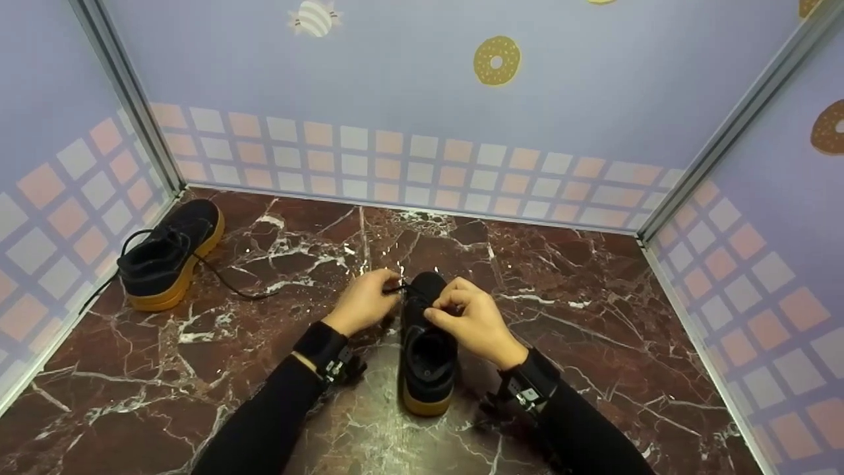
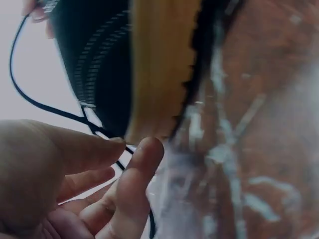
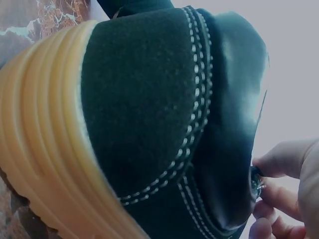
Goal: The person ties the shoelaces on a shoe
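Note:
A black shoe (image 1: 427,388) with a yellow-tan sole stands on the floor, toe pointing away from me. Along its left side my left hand (image 1: 366,300) pinches a black shoelace (image 2: 57,110) between thumb and fingers, close to the sole edge. My right hand (image 1: 473,320) is over the lacing from the right, thumb and forefinger together. In the left wrist view the lace curves up to the right hand's fingertips (image 2: 37,12). The right wrist view shows those fingers pinching a small dark piece beyond the padded collar (image 3: 234,99), partly hidden by the shoe.
A second black shoe (image 1: 158,260) with the same sole stands at the left wall, its loose lace (image 1: 231,287) trailing over the floor. Dark red marbled floor (image 1: 580,369) lies under everything. Patterned lilac panels (image 1: 409,86) enclose the back and both sides.

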Available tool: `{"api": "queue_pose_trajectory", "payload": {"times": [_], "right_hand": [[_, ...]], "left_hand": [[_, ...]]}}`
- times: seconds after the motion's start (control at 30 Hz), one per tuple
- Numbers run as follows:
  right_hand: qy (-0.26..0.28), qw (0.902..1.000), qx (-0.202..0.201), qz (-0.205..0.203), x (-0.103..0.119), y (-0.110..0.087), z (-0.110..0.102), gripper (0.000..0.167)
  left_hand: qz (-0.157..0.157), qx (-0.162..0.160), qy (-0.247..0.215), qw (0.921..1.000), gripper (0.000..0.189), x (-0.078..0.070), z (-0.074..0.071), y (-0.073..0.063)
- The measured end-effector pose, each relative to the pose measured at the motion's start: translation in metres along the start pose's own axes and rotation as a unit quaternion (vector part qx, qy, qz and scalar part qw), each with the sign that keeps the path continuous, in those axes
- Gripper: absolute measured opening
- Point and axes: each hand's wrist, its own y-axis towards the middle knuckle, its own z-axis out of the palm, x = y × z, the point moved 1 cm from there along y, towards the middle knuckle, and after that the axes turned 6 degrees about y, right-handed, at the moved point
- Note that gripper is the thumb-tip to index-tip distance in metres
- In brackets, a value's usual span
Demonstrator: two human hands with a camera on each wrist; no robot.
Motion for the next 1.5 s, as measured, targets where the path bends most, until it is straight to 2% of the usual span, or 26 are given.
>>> {"api": "queue_pose_trajectory", "payload": {"times": [0.1, 0.3, 0.5, 0.73, 1.03, 1.3, 1.5], "right_hand": [[0.0, 1.0, -0.001, 0.0, 0.0, 0.0, 0.001, 0.015], [-0.002, 1.0, -0.002, -0.006, 0.0, 0.001, 0.001, 0.015], [-0.004, 1.0, 0.001, -0.002, -0.001, 0.002, 0.001, 0.014], [-0.004, 0.9999, 0.007, 0.013, 0.0, 0.002, 0.001, 0.012], [0.013, 0.9988, 0.018, 0.043, -0.002, 0.003, -0.001, 0.011], [0.047, 0.996, 0.023, 0.072, -0.004, 0.004, -0.002, 0.01], [0.075, 0.9929, 0.019, 0.09, -0.003, 0.004, -0.001, 0.007]], "left_hand": [[0.003, -0.011, 0.014, 0.9998, 0.029, 0.001, 0.0, -0.001], [0.0, -0.033, -0.025, 0.9991, 0.017, -0.002, -0.016, -0.004], [0.036, -0.023, -0.076, 0.9962, 0.016, -0.003, -0.036, -0.015], [0.084, 0.03, -0.128, 0.9878, 0.013, -0.002, -0.045, -0.028], [0.101, 0.102, -0.15, 0.9783, 0.012, -0.008, -0.056, -0.036], [0.126, 0.179, -0.128, 0.9673, 0.013, -0.013, -0.067, -0.042], [0.122, 0.231, -0.124, 0.9572, 0.009, -0.018, -0.071, -0.047]]}}
